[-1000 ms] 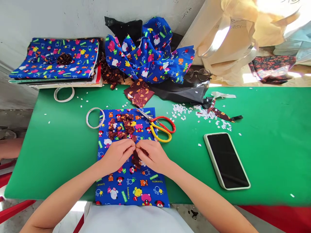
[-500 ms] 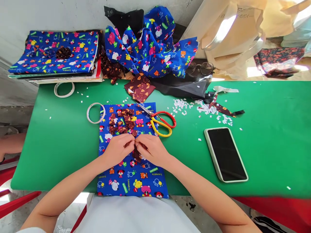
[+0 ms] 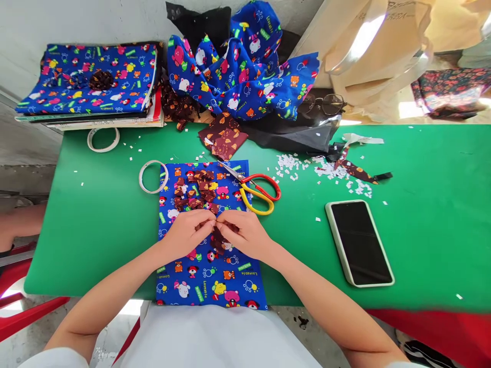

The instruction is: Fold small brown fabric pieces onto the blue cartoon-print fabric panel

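My left hand (image 3: 191, 234) and my right hand (image 3: 244, 234) meet fingertip to fingertip over a blue cartoon-print cloth (image 3: 215, 278). Both are closed in a pinch on a small brown patterned fabric piece (image 3: 218, 242), which shows just below and between the fingers; the pinched part is mostly hidden. Just beyond my fingers, several small brown fabric pieces (image 3: 199, 190) lie on the blue cloth. Scissors (image 3: 258, 191) with one red and one yellow handle rest across the cloth's upper right edge, blades pointing up and left.
Two tape rolls (image 3: 141, 176) lie left of the cloth on the green table (image 3: 95, 214). A phone (image 3: 360, 244) is at the right. White paper bits (image 3: 330, 169), a folded brown cloth (image 3: 223, 137), crumpled blue fabric (image 3: 245, 82), glasses (image 3: 326, 105) and a cloth-topped stack (image 3: 95, 102) sit farther back.
The view has shifted slightly. My hands stay pinched together at nearly the same spot, with only slight finger movement. Nothing else has visibly moved.
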`<state>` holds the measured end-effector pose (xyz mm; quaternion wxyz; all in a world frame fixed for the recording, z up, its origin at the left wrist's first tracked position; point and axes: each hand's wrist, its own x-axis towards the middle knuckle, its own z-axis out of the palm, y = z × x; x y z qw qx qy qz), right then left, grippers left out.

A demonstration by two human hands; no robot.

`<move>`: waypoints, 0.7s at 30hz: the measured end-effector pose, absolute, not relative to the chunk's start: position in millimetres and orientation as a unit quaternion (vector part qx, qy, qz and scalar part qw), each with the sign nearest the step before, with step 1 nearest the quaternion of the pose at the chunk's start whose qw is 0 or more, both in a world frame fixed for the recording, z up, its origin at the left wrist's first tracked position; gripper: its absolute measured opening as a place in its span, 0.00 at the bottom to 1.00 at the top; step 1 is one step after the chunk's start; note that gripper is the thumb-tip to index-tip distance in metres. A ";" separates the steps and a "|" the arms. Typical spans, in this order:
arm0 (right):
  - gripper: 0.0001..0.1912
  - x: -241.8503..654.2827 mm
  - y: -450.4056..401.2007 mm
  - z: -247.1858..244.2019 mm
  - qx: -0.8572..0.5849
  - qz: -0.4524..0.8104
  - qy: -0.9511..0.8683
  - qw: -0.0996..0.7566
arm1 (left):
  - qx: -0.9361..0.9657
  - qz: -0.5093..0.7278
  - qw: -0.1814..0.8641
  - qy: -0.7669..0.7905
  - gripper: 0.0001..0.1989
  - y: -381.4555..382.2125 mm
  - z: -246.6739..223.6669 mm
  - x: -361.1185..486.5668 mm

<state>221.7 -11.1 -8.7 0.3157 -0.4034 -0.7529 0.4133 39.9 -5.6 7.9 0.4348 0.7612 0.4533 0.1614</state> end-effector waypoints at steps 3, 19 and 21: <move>0.09 222.6 -10.4 -7.8 -0.404 0.421 -0.751 0.310 | 0.759 0.157 0.441 0.453 0.11 -4.9 9.3 39.7; 0.10 223.9 -7.8 -3.2 -0.409 0.465 -0.725 0.300 | 0.722 0.173 0.477 0.470 0.10 -2.4 13.8 40.7; 0.10 224.1 -8.0 -1.8 -0.411 0.474 -0.718 0.302 | 0.712 0.176 0.481 0.480 0.10 -2.6 14.4 41.0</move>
